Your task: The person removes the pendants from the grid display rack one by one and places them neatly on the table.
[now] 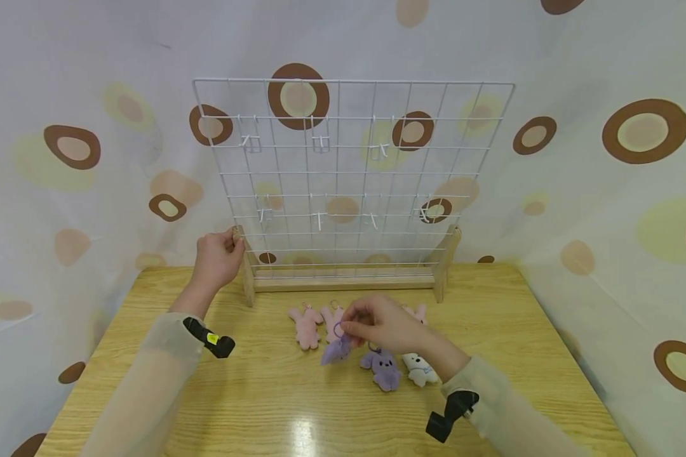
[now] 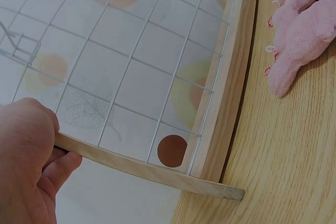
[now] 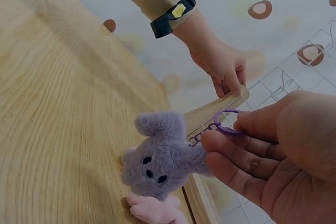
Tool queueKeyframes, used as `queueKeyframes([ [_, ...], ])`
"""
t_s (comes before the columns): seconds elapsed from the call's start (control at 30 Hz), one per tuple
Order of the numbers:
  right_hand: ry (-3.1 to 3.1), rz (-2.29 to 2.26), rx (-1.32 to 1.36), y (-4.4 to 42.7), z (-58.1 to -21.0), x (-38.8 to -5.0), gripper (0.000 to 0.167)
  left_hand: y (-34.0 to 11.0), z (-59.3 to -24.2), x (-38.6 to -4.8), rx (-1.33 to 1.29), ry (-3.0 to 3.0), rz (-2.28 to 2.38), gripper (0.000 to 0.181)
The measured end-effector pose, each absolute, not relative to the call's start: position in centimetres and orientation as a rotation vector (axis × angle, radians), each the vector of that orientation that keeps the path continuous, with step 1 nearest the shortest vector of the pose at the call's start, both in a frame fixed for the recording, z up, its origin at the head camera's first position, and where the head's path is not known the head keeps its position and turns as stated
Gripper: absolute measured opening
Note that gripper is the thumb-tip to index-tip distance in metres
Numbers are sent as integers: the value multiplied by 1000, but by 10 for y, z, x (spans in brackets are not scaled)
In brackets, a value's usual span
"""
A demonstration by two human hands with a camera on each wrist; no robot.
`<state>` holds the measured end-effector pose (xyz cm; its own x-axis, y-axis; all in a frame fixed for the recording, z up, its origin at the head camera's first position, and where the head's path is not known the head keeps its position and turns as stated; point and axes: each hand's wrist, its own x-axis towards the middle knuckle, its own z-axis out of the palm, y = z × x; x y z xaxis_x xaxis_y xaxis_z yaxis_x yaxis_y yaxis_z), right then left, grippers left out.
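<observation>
My right hand (image 1: pixel 385 324) pinches the purple key ring (image 3: pixel 227 122) of a purple plush keychain (image 3: pixel 160 156), which dangles by its chain above the table. At the rack's left side, my left hand (image 1: pixel 218 259) grips the top of the wooden upright (image 2: pixel 131 167). The white wire grid rack (image 1: pixel 349 171) stands in a wooden base and carries several white hooks (image 1: pixel 320 220). Below it lie pink plush keychains (image 1: pixel 306 327), one partly behind my right hand. A second purple plush (image 1: pixel 384 369) and a white plush (image 1: pixel 420 369) lie near my right wrist.
The wooden table (image 1: pixel 251 393) reaches back to a patterned cloth (image 1: pixel 577 209) that hangs behind and at both sides. The rack's right wooden upright (image 1: pixel 448 263) stands at the back right. More hooks (image 1: pixel 380 150) sit in an upper row.
</observation>
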<state>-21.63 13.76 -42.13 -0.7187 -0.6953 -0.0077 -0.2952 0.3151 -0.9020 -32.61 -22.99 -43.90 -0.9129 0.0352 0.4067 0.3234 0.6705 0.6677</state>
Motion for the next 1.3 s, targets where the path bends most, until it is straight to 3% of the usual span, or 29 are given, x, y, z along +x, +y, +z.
queueKeyframes([
  [0.93,1990,-1403,-966,145,-453,-175,15,-230,-435,-324,-264,-2538,-1120,23],
  [1.3,2011,-1546,-689,127,-488,-195,15,-228,-436,-323,-244,-2546,-1159,26],
])
